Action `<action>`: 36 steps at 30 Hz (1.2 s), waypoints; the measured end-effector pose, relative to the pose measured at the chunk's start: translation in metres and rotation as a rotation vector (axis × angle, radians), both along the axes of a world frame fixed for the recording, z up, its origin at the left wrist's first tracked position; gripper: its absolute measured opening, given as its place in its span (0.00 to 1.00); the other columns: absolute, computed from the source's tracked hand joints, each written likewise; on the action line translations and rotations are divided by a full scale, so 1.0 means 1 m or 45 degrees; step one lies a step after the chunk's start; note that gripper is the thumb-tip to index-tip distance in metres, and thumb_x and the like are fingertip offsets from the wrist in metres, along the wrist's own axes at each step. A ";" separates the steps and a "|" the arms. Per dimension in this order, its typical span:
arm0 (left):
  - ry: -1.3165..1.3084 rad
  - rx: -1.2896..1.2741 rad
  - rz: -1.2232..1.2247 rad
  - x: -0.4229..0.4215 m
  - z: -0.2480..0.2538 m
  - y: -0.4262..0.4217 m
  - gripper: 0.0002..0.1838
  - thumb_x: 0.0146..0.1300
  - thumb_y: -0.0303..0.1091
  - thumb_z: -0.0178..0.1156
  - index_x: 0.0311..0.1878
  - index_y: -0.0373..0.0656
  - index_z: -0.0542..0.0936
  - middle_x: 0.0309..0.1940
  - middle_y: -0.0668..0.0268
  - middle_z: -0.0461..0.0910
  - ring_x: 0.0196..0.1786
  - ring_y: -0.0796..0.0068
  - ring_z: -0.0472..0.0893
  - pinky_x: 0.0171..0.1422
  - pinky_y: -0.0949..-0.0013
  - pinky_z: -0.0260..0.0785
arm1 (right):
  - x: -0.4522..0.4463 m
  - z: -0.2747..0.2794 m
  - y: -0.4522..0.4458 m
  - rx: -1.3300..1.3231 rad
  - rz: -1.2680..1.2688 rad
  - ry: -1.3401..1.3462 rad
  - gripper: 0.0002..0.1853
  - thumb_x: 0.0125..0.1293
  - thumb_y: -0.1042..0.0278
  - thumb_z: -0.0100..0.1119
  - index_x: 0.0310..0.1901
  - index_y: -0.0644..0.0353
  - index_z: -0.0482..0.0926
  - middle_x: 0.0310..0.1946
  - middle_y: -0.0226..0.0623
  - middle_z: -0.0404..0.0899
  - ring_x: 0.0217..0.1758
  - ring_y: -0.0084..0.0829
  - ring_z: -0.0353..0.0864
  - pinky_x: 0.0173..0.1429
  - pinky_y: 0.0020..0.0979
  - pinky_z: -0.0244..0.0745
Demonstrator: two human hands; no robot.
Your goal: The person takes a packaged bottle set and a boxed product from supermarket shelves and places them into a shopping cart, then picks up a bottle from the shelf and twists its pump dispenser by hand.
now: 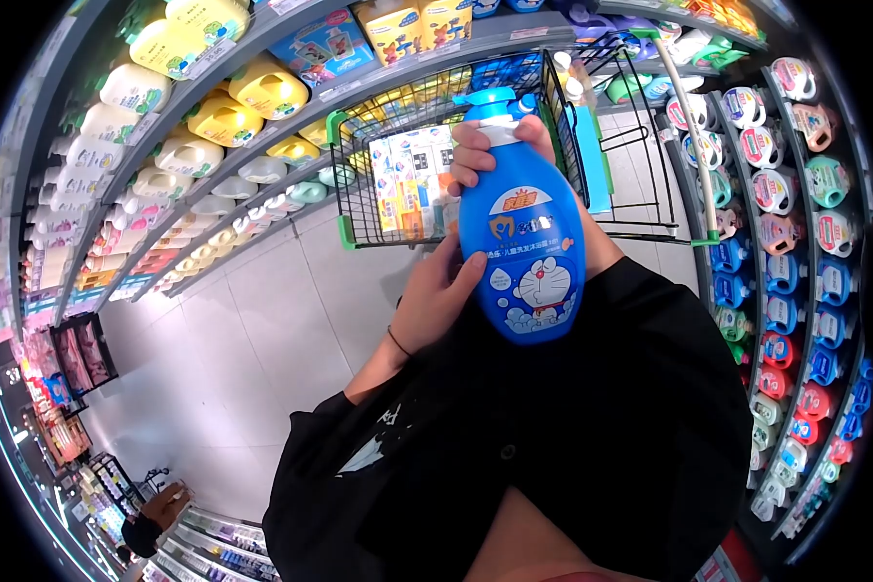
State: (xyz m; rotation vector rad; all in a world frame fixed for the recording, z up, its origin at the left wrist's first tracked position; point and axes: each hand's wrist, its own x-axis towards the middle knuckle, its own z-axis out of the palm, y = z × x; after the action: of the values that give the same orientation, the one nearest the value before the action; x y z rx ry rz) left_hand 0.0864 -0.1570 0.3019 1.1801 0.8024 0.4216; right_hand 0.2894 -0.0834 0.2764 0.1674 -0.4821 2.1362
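Note:
A blue pump bottle with a cartoon cat on its label is held upright in front of the chest, its light blue pump head at the top. My right hand wraps round the bottle's neck from behind, fingers showing on both sides. On the bottle's lower left side rests my left hand, its thumb on the front and its other fingers partly hidden behind. Beyond the bottle stands a black wire shopping cart with green corners, holding a colourful printed pack.
Shelves of yellow and white bottles curve along the left. Racks of detergent bottles line the right. Tiled floor shows at left. Another person is at the lower left. A blue item sits by the cart's right side.

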 end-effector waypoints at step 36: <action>-0.483 -0.396 0.204 -0.043 -0.025 0.010 0.37 0.64 0.41 0.65 0.69 0.36 0.59 0.62 0.58 0.70 0.63 0.64 0.73 0.67 0.59 0.66 | -0.062 0.011 0.006 -0.040 0.415 -0.585 0.20 0.65 0.53 0.54 0.44 0.65 0.79 0.47 0.45 0.80 0.53 0.37 0.78 0.59 0.37 0.71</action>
State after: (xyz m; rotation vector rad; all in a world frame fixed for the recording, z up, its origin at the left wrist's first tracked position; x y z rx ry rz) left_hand 0.0429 -0.1474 0.2768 0.7191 0.6054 0.6082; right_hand 0.2272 -0.0770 0.2872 -0.2898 -0.7240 2.5078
